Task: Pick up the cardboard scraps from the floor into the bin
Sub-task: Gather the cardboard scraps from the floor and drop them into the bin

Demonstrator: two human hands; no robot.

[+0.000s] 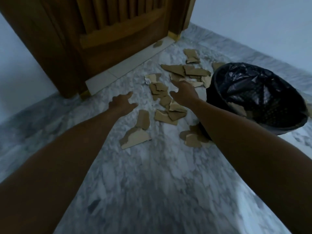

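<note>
My left hand (121, 104) and right hand (183, 92) reach out, fingers loose and holding nothing, above cardboard scraps (166, 98) on the marble floor (152, 174) beside the bin (256, 98).

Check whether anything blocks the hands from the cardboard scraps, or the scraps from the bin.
Nothing visible does. The left hand and right hand reach openly over the cardboard scraps on the bare marble floor. The bin stands beside them, its mouth open.

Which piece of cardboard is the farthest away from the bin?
The small scrap lying alone by the bottom of the wooden door. All the other scraps lie scattered on the marble floor closer to the black bin.
</note>
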